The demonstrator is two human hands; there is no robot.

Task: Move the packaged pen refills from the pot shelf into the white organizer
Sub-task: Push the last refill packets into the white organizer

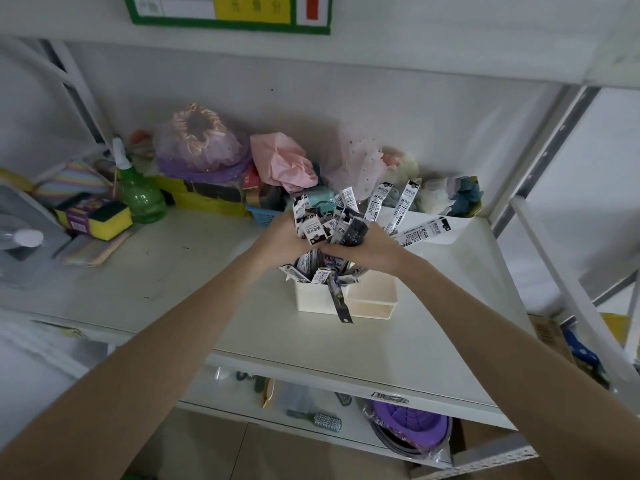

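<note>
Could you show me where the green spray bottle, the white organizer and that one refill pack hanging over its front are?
green spray bottle (140, 197): head view, on its round body.
white organizer (311, 301): head view, on its front wall.
hanging refill pack (337, 301): head view, on the middle of the dark strip.

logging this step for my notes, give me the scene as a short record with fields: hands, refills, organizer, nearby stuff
left hand: left hand grips the bundle from the left
right hand: right hand grips the same bundle from the right
refills: bundle of black-and-white packaged pen refills, held upright above the organizer, tops fanning out
organizer: white plastic organizer box on the white shelf; left compartment holds refills, one black packet hangs over its front; right compartment looks empty
nearby: green plastic spray bottle, yellow sponge pack, both at the left
</note>
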